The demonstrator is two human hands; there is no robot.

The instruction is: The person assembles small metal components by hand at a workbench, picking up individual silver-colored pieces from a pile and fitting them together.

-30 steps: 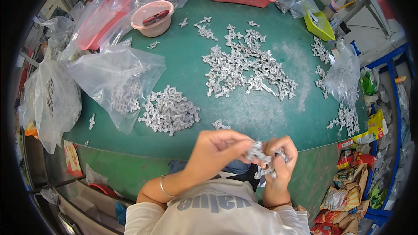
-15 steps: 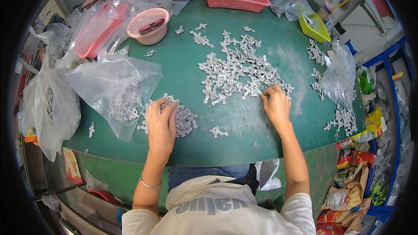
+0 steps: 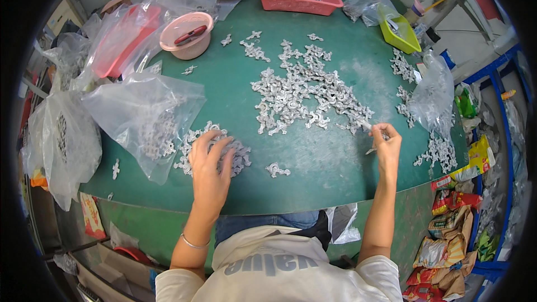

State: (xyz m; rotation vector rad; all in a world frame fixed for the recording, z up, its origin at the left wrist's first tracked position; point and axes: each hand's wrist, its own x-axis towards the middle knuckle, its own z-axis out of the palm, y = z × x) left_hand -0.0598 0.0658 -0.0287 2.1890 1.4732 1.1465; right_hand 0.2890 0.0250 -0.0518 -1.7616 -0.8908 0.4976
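A large heap of small grey metal castings [image 3: 299, 92] lies spread in the middle of the green table [image 3: 313, 173]. At the near right end of this heap, my right hand [image 3: 387, 144] is closed in a pinch on a slim pale object [image 3: 364, 124]; its kind is too small to tell. My left hand [image 3: 210, 162] rests over a smaller pile of similar castings [image 3: 239, 156] at the near left, its fingers bent but apart, and I see nothing held in them. Between the two hands lies a single casting group [image 3: 277, 170].
A clear plastic bag of castings [image 3: 148, 117] lies left of my left hand. Farther back stand a pink bowl with a red-handled tool [image 3: 186, 50], a pink tray of parts [image 3: 299, 6] and a yellow-green basket [image 3: 401, 38]. More castings [image 3: 437, 154] and a bag [image 3: 433, 95] lie right.
My right hand has moved right and slightly nearer, from the heap's front edge to its right end. The left hand has lifted a little and its fingers have spread.
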